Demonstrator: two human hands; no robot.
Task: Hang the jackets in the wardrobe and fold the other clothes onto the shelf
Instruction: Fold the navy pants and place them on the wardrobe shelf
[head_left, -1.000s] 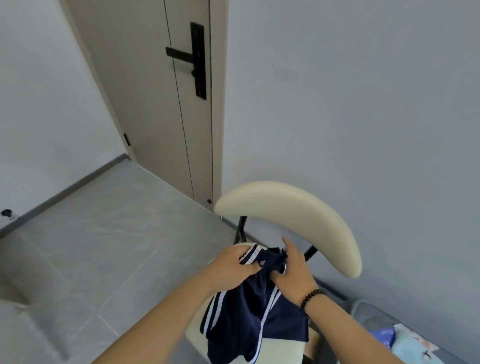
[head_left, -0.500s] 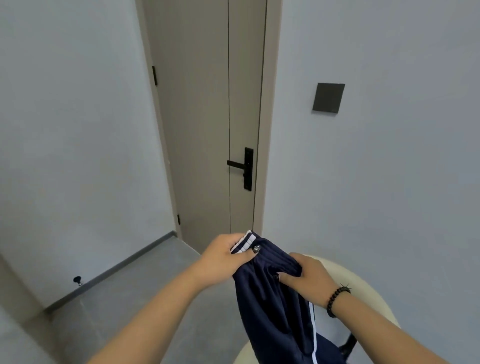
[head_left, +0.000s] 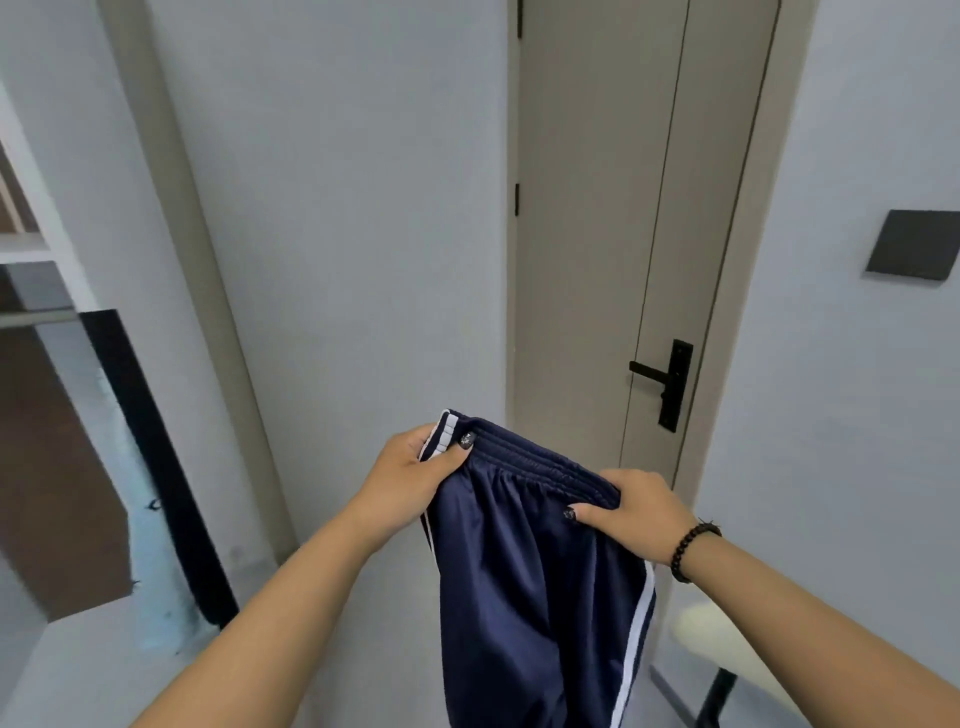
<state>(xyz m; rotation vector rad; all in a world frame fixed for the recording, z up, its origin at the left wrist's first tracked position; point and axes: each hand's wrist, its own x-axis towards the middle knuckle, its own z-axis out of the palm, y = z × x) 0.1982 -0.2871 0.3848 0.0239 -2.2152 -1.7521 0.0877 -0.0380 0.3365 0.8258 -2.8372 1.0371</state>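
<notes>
Pinching the elastic waistband at its two ends, the fingers (head_left: 584, 512) of both hands were curled into the cloth: the left hand (head_left: 402, 475) gripped the corner where the white side stripes meet the band, thumb on top, and the right hand (head_left: 636, 512) clamped the gathered band at the other end, thumb pressed against the front of the fabric. A dark bead bracelet (head_left: 688, 551) sat on the right wrist.

Between the hands the navy track pants (head_left: 524, 597) hung in the air in front of the person, waistband up and roughly level, the legs falling out of the bottom of the view. A white stripe ran down the seam on the right side. The garment touched nothing but the hands.

Beyond it stood a closed door (head_left: 623, 234) with a black handle (head_left: 662, 382), a dark wall plate (head_left: 914, 247) to its right, and the pale back of a chair (head_left: 727, 642) low on the right. At the far left edge an open unit with what looked like shelf boards (head_left: 26, 254) came into view, blurred, probably the wardrobe.

As a judgement, the pants belonged with the clothes to be folded, and this item was only at its start: held up, not yet folded, not yet on the shelf. No hung jackets or folded stacks were visible, so how much of the whole job was finished could not be told.
</notes>
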